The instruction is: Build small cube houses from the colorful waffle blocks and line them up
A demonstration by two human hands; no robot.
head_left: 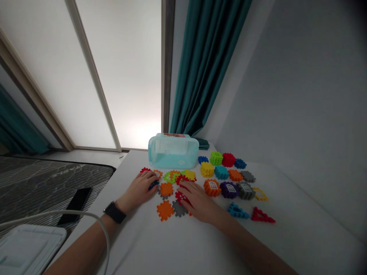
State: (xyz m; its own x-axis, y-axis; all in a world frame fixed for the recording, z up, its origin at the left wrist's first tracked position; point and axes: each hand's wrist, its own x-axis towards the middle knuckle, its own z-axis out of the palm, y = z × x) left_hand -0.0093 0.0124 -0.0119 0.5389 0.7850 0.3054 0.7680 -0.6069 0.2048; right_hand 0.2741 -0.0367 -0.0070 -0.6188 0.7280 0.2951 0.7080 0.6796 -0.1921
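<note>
My left hand (140, 190) lies palm down at the left of a loose spread of toothed plastic tiles, fingers stretched over a dark blue tile (153, 185) and a red tile (145, 170). Palm down too, my right hand (198, 199) has its fingers apart on a red tile (181, 197) with a white pattern. Between the hands are orange tiles (166, 189), one of them nearer to me (165, 211), beside a grey tile (180, 209). Green tiles (169, 177) and a yellow tile (189, 175) overlap just beyond my right fingertips.
Behind the tiles a pale turquoise bin (173, 152) rests on the white table (160, 248). At right stand sorted stacks, including a purple stack (228, 190). Blue triangles (238, 211) and red triangles (262, 215) lie nearer. A white cable (97, 218) crosses above my left forearm.
</note>
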